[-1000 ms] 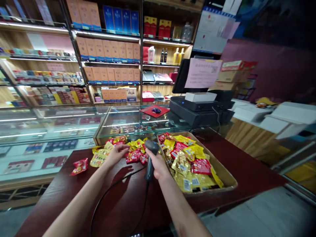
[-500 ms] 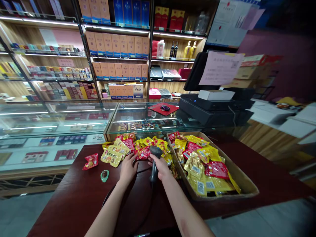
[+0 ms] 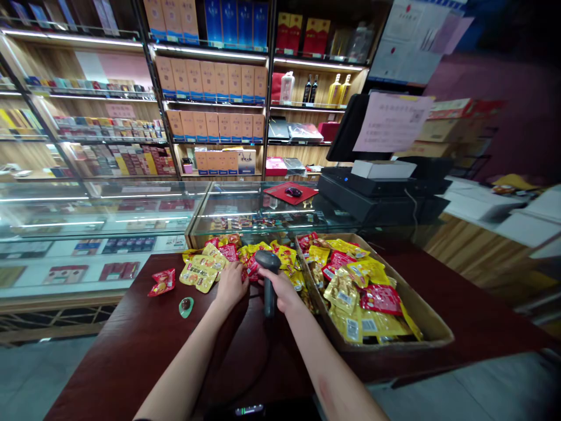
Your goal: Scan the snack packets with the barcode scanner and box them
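A: Where is the scanner (image 3: 269, 292)?
B: In the right hand (image 3: 283, 290), above the worktop (image 3: 109, 362), near the loose packets (image 3: 284, 257).

A: Why hold it that way?
B: The fingers close round the handle, which probably keeps the broad head clear and facing away from the person, over the pile.

A: And the left hand (image 3: 232, 283)?
B: Palm down, its fingertips at the near edge of the pile, by the red packets. I can't tell if it pinches one or only rests there; the fingertips are partly hidden. Both hands are close together, which I'd say suits bringing packet and scanner near each other.

A: Why the box (image 3: 432, 324)?
B: Its raised walls seem to keep a heap together, just to the right of the loose ones. A red packet (image 3: 163, 282) and a small green piece (image 3: 186, 307) lie apart at the left.

A: How do they look?
B: The scanner is dark grey, with a rounded head and a slim handle. The packets are shiny and crinkled, in red, yellow and gold; some in the box show barcodes. The pale yellow packets (image 3: 199, 272) lie flatter, left of the left hand.
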A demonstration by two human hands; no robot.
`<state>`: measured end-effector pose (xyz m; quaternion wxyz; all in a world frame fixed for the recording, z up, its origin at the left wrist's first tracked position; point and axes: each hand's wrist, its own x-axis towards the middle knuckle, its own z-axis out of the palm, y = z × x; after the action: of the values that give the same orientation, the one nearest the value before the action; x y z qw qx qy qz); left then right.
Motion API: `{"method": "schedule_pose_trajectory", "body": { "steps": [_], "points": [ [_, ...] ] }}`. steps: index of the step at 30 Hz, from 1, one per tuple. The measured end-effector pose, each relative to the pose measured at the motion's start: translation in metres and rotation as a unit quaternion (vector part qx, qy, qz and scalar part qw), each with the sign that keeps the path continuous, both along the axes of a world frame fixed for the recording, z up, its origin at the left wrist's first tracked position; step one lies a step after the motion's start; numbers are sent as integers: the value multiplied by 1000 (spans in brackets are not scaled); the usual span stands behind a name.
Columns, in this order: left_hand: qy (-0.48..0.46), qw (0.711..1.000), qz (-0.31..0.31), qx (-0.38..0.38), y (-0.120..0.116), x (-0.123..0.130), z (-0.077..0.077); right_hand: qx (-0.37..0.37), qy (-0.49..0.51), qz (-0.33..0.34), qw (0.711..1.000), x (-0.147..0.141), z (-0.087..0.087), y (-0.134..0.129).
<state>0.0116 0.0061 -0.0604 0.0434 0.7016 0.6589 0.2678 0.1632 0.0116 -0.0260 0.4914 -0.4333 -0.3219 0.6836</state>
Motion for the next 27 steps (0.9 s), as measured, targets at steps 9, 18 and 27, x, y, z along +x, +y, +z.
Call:
{"method": "schedule_pose_trajectory", "body": {
  "steps": [9,18,27],
  "points": [
    [-320,947,-6,3,-5,-31,2,13,22,22,999,19,2,-2],
    [-354,930,-78,-60,-26,-32,40,-12,62,70,996,26,6,-15],
    [-570,818,19,-73,-19,-5,40,-26,83,65,994,24,-5,-24]
  ]
}}
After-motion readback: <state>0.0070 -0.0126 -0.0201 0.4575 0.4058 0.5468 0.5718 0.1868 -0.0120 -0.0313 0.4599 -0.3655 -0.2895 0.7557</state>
